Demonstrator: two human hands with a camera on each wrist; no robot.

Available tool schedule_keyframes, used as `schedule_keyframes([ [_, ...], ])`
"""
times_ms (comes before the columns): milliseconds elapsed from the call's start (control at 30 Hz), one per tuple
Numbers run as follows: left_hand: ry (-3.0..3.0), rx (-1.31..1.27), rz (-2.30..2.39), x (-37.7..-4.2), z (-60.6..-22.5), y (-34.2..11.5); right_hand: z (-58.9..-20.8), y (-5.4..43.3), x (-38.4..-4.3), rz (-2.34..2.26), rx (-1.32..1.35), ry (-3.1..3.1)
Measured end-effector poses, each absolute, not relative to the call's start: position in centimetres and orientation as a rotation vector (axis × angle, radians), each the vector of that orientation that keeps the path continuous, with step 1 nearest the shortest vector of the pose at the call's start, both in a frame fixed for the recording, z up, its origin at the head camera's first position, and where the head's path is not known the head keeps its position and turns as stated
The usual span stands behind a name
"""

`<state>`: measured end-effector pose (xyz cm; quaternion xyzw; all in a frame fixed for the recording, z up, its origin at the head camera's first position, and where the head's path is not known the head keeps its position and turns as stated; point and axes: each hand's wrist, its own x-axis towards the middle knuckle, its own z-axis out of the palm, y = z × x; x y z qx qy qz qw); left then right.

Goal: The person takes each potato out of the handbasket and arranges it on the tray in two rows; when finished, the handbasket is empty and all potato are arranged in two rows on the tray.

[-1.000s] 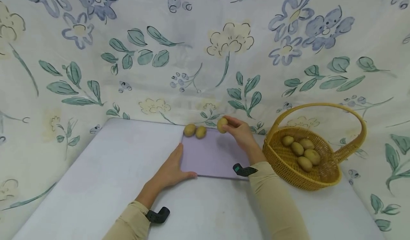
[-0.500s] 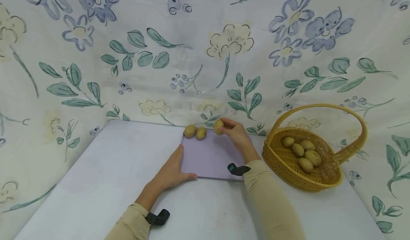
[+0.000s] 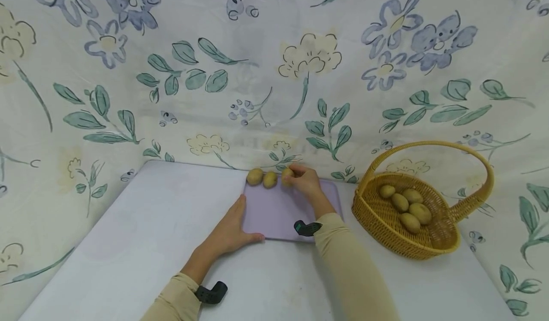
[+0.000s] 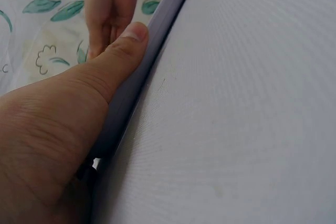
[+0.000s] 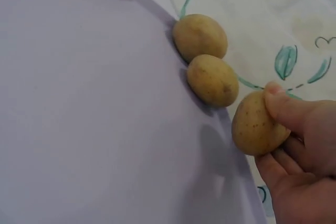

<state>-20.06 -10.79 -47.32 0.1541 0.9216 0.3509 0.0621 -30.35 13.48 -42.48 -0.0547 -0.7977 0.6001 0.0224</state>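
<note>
My right hand [image 3: 305, 180] pinches a potato [image 5: 257, 124] between thumb and fingers, over the back edge of a flat lilac board [image 3: 274, 211]. Two more potatoes lie side by side along that edge: one [image 3: 255, 176] at the back left corner, the other [image 3: 269, 179] between it and the held potato. The right wrist view shows the held potato close beside the nearer one [image 5: 212, 81]. My left hand [image 3: 229, 225] rests at the board's front left corner, fingers straight along the left side. Its thumb [image 4: 126, 45] lies against the front edge.
A wicker basket [image 3: 386, 235] with a tall arched handle stands right of the board, with several potatoes [image 3: 410, 222] inside. The white table [image 3: 141, 235] extends left and in front. A floral cloth [image 3: 206, 106] hangs behind the table.
My right hand has carried its potato left and slightly down, towards the two potatoes on the board. The left hand keeps its place at the corner.
</note>
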Motion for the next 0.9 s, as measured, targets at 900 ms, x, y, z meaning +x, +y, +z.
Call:
schedule_keyframes([
  [900, 2.805, 0.508, 1.052, -20.2, -47.3, -10.9, -43.5, 9.8, -30.0, 1.094, -0.217, -2.688],
])
